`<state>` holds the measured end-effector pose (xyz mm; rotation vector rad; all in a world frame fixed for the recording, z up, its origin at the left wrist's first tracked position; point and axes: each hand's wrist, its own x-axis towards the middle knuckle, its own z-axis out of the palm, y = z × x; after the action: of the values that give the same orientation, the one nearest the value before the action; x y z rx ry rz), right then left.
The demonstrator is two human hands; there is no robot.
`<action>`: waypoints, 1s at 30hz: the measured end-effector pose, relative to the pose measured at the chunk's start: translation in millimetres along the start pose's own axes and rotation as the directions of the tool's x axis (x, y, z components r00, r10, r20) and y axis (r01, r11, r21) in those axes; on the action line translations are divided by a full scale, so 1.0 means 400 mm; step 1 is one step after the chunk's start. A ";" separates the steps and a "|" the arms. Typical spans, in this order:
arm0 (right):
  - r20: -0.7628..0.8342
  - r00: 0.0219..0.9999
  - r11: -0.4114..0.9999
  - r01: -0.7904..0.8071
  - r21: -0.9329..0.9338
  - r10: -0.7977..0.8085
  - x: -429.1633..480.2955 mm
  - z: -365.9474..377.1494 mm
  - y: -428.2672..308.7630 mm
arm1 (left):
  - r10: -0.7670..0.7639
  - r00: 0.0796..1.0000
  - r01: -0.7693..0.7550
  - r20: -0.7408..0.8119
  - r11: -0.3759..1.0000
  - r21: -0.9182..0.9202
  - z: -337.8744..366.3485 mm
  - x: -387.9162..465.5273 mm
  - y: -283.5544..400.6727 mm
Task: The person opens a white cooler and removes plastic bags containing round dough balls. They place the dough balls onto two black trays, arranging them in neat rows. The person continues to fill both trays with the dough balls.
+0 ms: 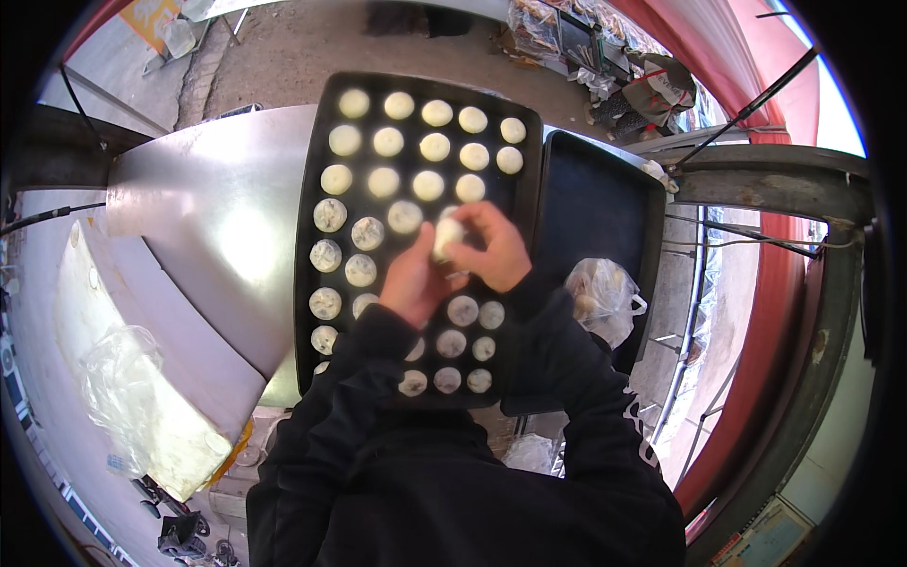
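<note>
Over a black baking tray set with rows of round dough balls, my two hands meet. A pale dough ball is pinched in the fingers of my right hand. My left hand is just left of it and below, thumb raised against or close to the ball; whether it grips the ball too is not plain. The dough balls at the far end look smooth and whiter, while nearer ones show dark patches of filling. My sleeves hide part of the near rows.
A second black tray at the right holds a clear plastic bag with pale contents. The metal tabletop lies left, with a white foam box lid and plastic film beyond. Another person is bent over at the far right.
</note>
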<state>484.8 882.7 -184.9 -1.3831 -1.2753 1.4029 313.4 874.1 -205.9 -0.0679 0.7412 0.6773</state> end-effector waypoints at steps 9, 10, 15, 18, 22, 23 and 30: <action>0.138 0.952 0.235 0.205 -0.950 -0.272 0.159 -0.215 0.148 | 0.118 0.990 -0.094 -0.074 0.959 0.266 -0.067 -0.118 0.004; 0.179 0.960 0.212 0.225 -0.951 -0.216 0.156 -0.218 0.150 | 0.178 0.979 -0.140 -0.098 0.941 0.309 -0.094 -0.154 0.006; -0.015 0.903 0.427 0.188 -0.885 -0.429 0.084 -0.184 0.104 | 0.375 0.880 -0.199 -0.292 0.848 0.491 -0.240 -0.362 0.014; 0.011 0.917 0.500 0.228 -0.835 -0.399 0.040 -0.121 0.092 | 0.412 0.827 -0.167 -0.382 0.829 0.533 -0.308 -0.472 -0.024; 0.058 0.920 0.536 0.276 -0.798 -0.388 0.026 -0.003 0.104 | 0.396 0.815 -0.125 -0.423 0.834 0.538 -0.362 -0.570 -0.113; 0.104 0.908 0.531 0.326 -0.782 -0.405 0.031 0.033 0.107 | 0.393 0.817 -0.128 -0.422 0.837 0.532 -0.369 -0.589 -0.135; 0.128 0.964 0.346 0.204 -0.916 -0.232 0.105 0.218 0.111 | 0.355 0.871 -0.154 -0.340 0.853 0.498 -0.386 -0.642 -0.194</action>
<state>399.3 903.0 -245.1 -1.7826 -2.3278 0.3409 128.8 628.7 -169.2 0.3397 1.3366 0.7396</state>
